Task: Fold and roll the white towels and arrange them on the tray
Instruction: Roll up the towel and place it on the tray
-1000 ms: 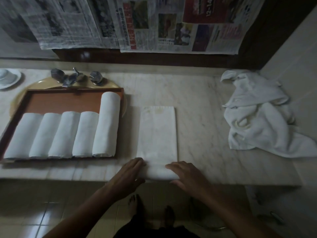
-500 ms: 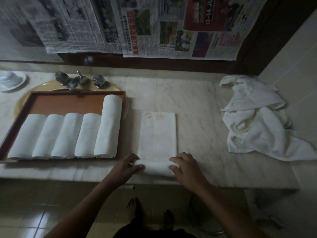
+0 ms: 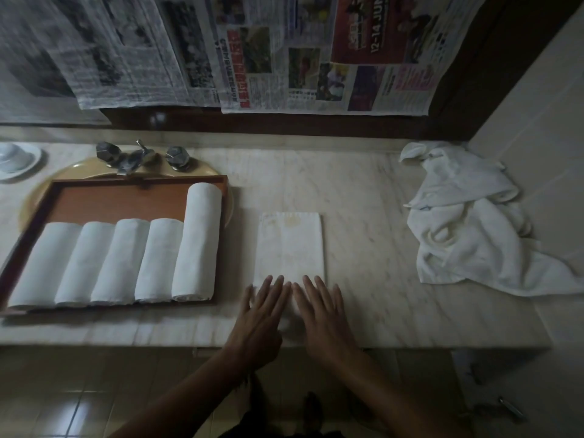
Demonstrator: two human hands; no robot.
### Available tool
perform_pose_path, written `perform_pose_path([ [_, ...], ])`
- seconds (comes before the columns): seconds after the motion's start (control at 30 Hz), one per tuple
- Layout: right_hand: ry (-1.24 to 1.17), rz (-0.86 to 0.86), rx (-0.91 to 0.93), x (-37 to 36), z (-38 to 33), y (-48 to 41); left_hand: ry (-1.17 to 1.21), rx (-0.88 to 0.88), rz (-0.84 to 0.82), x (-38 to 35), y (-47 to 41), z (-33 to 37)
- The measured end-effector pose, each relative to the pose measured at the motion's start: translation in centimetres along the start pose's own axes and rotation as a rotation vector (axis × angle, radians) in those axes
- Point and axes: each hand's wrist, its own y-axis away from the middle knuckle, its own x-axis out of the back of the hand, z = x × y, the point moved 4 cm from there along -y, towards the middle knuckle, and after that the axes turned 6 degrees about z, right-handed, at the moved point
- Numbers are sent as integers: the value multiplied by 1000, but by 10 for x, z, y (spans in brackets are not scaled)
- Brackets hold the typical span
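A folded white towel [image 3: 290,245] lies lengthwise on the marble counter, its near end rolled up under my hands. My left hand [image 3: 262,311] and my right hand [image 3: 320,311] lie side by side on that roll, fingers straight and pressing flat. To the left, a brown wooden tray [image 3: 126,200] holds several rolled white towels [image 3: 126,260] in a row; the rightmost roll [image 3: 197,245] is longer than the others.
A heap of unfolded white towels [image 3: 467,222] lies at the counter's right end by the wall. Behind the tray are a tap [image 3: 139,158] over a yellowish basin and a white dish [image 3: 15,158]. Newspapers hang on the back wall. The counter's front edge [image 3: 410,343] is near me.
My hands went from gripping the towel's near end at its sides to lying flat together on top of the roll, which has moved a little further away from me.
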Motion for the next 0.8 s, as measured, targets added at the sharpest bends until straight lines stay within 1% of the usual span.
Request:
perform_pose_path([
  [0.17, -44, -185, -7, 16, 16, -38, -11, 59, -127, 7, -35, -17],
  [0.27, -85, -234, 21, 28, 25, -54, 67, 41, -130, 11, -43, -31],
  [0.37, -149, -310, -15, 33, 33, -52, 147, 10, -124, 12, -33, -43],
  [0.47, -219, -311, -54, 34, 40, -40, 274, 2, -119, 18, -13, -45],
  [0.53, -253, -344, -76, 33, 42, -29, 356, 29, -126, 22, 3, -45],
  [0.63, -352, -387, -158, 29, 44, -14, 488, 75, -119, 24, 17, -48],
  [0.73, -471, -351, -216, 25, 47, -3, 605, 111, -108, 25, 21, -50],
  [0.8, -473, -307, -203, 25, 49, 0, 654, 129, -107, 25, 21, -52],
])
